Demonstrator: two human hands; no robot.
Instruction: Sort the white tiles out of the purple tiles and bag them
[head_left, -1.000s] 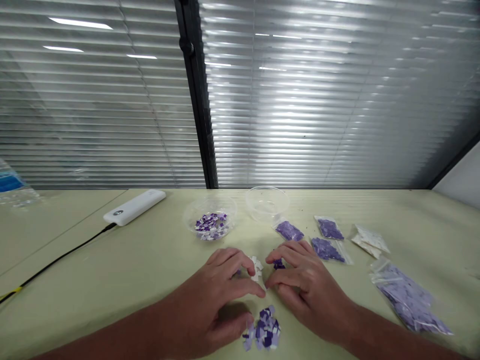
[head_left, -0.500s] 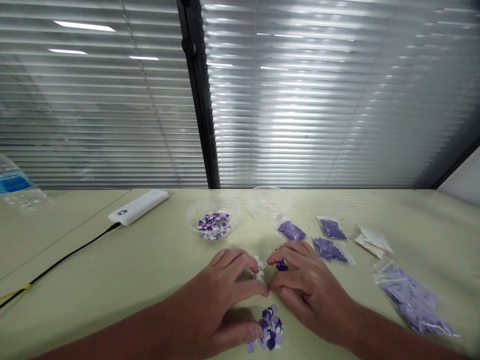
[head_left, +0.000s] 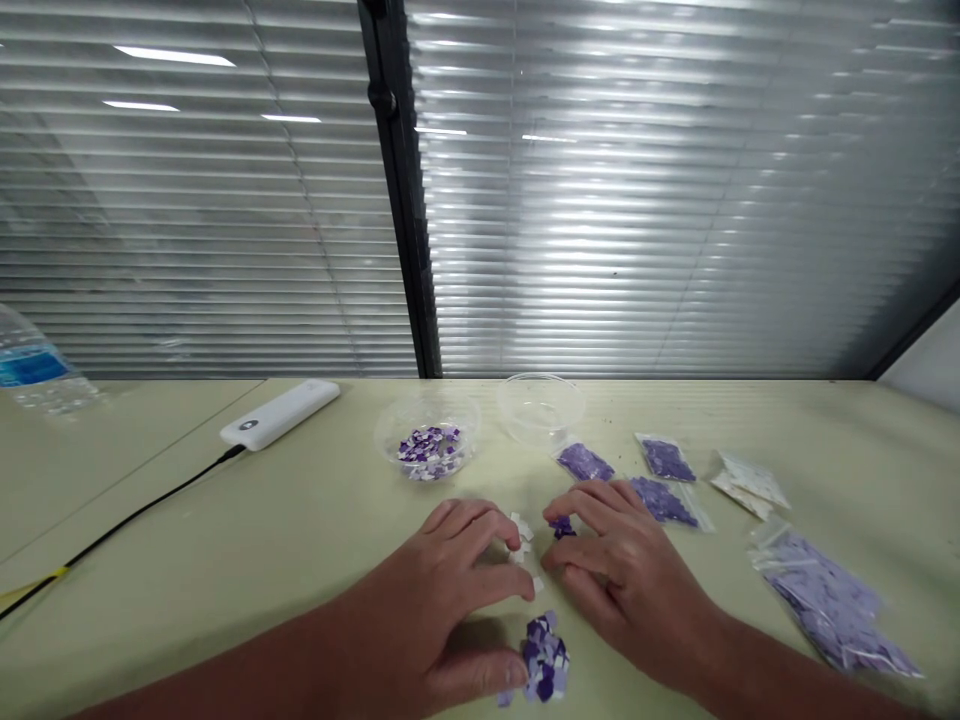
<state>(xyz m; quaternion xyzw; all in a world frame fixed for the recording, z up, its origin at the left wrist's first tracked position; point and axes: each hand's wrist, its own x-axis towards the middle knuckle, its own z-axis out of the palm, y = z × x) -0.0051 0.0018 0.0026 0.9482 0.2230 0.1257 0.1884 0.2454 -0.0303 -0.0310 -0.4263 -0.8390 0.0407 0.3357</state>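
The person's two hands rest low over the pale yellow-green table (head_left: 300, 540), apart from each other, with a narrow gap between their fingertips. The left hand (head_left: 457, 595) is spread, its thumb well away from its index finger and touching the edge of a mixed pile of small purple, lilac and white flat pieces (head_left: 545, 660), which lies nearest to the person. Its curled fingers are just beside a small pile of white flat pieces (head_left: 521, 535), and one single white piece (head_left: 538, 584) lies near its index fingertip. The right hand (head_left: 622, 560) has bent fingers around a small pile of dark purple pieces (head_left: 561, 527); whether they pinch something, I cannot tell. Behind the hands stands a round clear plastic bowl (head_left: 384, 437) containing similar mixed pieces, beside another clear plastic bowl (head_left: 540, 415).
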